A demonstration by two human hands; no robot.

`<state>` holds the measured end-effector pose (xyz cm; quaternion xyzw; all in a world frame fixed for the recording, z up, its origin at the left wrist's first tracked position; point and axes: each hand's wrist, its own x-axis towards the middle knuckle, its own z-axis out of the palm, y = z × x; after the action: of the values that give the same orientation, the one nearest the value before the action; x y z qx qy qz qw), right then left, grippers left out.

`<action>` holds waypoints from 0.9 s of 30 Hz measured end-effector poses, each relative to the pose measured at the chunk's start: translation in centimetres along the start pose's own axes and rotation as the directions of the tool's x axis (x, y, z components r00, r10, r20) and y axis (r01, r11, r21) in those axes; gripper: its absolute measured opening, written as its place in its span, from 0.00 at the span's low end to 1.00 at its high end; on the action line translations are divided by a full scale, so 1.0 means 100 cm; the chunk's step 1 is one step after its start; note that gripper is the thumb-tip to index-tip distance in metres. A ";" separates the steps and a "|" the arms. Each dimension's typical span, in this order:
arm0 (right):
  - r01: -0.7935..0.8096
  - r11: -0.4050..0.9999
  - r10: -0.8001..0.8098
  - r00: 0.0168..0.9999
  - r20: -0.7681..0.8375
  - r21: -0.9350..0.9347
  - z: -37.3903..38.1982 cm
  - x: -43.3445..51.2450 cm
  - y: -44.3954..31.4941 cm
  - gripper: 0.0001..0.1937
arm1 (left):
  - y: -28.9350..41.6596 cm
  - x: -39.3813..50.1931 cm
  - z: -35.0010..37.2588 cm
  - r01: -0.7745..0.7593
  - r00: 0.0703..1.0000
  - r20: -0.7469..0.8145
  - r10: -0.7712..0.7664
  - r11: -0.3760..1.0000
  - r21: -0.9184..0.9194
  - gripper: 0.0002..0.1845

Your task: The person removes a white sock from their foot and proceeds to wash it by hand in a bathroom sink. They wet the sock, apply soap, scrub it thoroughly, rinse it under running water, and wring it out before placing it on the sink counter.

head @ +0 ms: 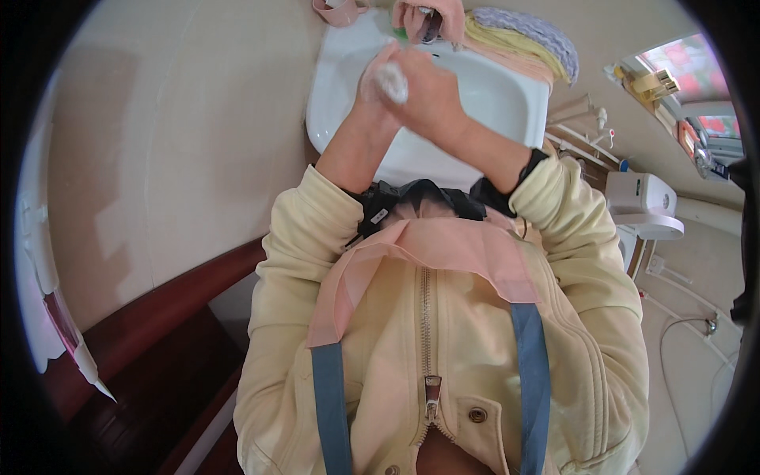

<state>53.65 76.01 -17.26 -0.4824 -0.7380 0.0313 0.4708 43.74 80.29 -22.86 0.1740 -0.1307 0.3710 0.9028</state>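
Observation:
My left hand and my right hand are pressed together above the white washbasin. A patch of white lather lies on the hands where they meet, slightly blurred. The right hand lies over the left, with its fingers curled and partly hidden. Just beyond them is a metal tap with a pink cloth around it. Both cream jacket sleeves are pushed up, leaving the forearms bare.
A pink cup stands at the basin's back left corner. Folded yellow and lavender towels lie at its back right. White pipes and a white cistern are to the right. Bottles line a window ledge.

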 end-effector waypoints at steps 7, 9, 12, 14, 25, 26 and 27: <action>-0.120 0.986 0.139 0.977 0.160 -0.120 -0.006 0.000 0.025 0.10 | -0.025 0.017 0.050 -0.088 0.588 -0.789 0.180 0.983 0.158 0.19; 0.007 1.000 -0.006 0.988 0.157 -0.003 -0.007 -0.015 0.008 0.10 | 0.001 -0.005 -0.014 -0.031 0.918 -0.391 0.072 0.994 0.109 0.18; -0.022 0.997 0.030 0.993 0.117 -0.074 -0.004 0.000 0.002 0.10 | -0.009 -0.007 -0.022 -0.078 0.903 -0.368 0.224 0.926 0.370 0.17; -0.212 0.963 0.247 0.939 0.239 -0.164 -0.003 0.020 0.016 0.12 | -0.022 0.015 0.051 -0.161 0.691 -0.647 0.323 0.941 0.298 0.15; -0.688 0.620 0.553 0.724 0.412 0.377 -0.006 0.005 0.001 0.19 | -0.009 0.009 0.049 -0.283 0.559 -0.547 0.623 0.763 0.581 0.12; -0.757 0.500 0.598 0.653 0.465 0.420 -0.008 0.007 -0.004 0.18 | -0.010 0.009 0.054 -0.259 0.554 -0.532 0.641 0.740 0.621 0.12; -0.812 0.370 0.631 0.576 0.520 0.451 -0.011 0.009 -0.010 0.18 | -0.011 0.008 0.059 -0.234 0.551 -0.517 0.655 0.715 0.658 0.12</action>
<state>53.69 75.66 -15.58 -0.5528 -0.4409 0.5524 0.4416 44.47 77.59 -17.47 0.2079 0.2984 0.6539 0.6634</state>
